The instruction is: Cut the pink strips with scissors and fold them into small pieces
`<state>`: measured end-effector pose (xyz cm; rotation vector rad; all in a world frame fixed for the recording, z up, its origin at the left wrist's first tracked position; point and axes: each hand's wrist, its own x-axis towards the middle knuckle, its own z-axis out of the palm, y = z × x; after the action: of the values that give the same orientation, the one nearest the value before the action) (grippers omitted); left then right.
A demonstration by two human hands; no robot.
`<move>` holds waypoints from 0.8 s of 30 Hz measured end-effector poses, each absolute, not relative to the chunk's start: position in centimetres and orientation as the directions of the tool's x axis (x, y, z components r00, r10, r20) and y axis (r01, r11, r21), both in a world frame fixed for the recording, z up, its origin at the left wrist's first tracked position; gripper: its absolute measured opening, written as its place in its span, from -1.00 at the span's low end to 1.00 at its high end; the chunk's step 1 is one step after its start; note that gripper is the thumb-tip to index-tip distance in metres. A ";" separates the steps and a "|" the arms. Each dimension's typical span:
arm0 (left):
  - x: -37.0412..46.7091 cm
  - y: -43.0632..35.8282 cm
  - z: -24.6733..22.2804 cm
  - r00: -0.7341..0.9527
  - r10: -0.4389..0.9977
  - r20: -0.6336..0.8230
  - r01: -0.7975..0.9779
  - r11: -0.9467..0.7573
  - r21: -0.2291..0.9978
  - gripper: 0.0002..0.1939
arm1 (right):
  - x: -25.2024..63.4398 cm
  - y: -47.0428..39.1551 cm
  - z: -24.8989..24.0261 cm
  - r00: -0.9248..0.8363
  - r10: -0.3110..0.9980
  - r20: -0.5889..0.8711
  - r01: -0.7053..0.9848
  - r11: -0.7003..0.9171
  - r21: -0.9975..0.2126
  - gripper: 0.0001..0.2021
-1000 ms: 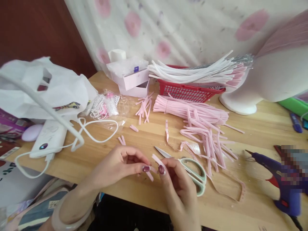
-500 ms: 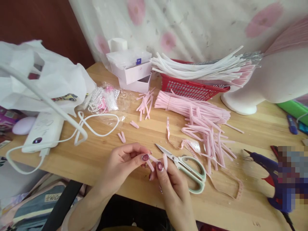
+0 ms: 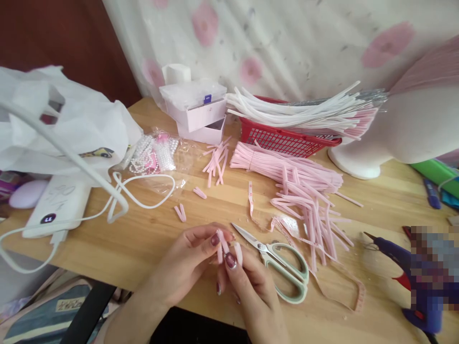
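While the left hand (image 3: 193,253) and right hand (image 3: 253,291) pinch pink strips (image 3: 221,243) at six o'clock, scissors (image 3: 263,247) lie at five, the glue gun (image 3: 392,253) at four, the basket (image 3: 283,140) at two

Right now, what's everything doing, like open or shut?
Scissors: shut
Lower box: partly open
Power bank: lit, plugged in
Tape measure: unrolled
Red basket: full
Pipe-cleaner bundle: banded
Glue gun: can't tell if on
Left hand: pinching pink pipe cleaner
Right hand: pinching too
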<state>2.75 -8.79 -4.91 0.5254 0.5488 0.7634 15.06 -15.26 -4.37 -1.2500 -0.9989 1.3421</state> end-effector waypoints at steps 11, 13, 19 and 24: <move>2.9 -9.0 -5.3 0.543 0.756 -0.365 -0.512 0.643 0.569 -0.71 | 15.0 -15.3 -3.9 0.027 0.971 -0.236 -0.168 -0.229 -0.959 -0.52; 2.9 -9.0 -5.2 0.520 0.764 -0.382 -0.511 0.637 0.577 -0.71 | 14.9 -15.4 -3.7 0.011 0.960 -0.279 -0.203 -0.271 -0.941 -0.53; 2.9 -8.9 -4.9 0.480 0.786 -0.389 -0.545 0.615 0.571 -0.73 | 14.8 -15.6 -3.2 0.128 0.940 -0.316 -0.205 -0.286 -0.936 -0.55; 3.0 -9.0 -5.1 0.470 0.810 -0.350 -0.598 0.584 0.548 -0.76 | 16.0 -15.8 -4.0 0.283 0.945 -0.162 -0.013 -0.165 -0.986 -0.52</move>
<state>2.97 -9.03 -5.11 0.3759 0.6295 0.8878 16.01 -15.79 -4.03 -1.4591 -0.9180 1.1033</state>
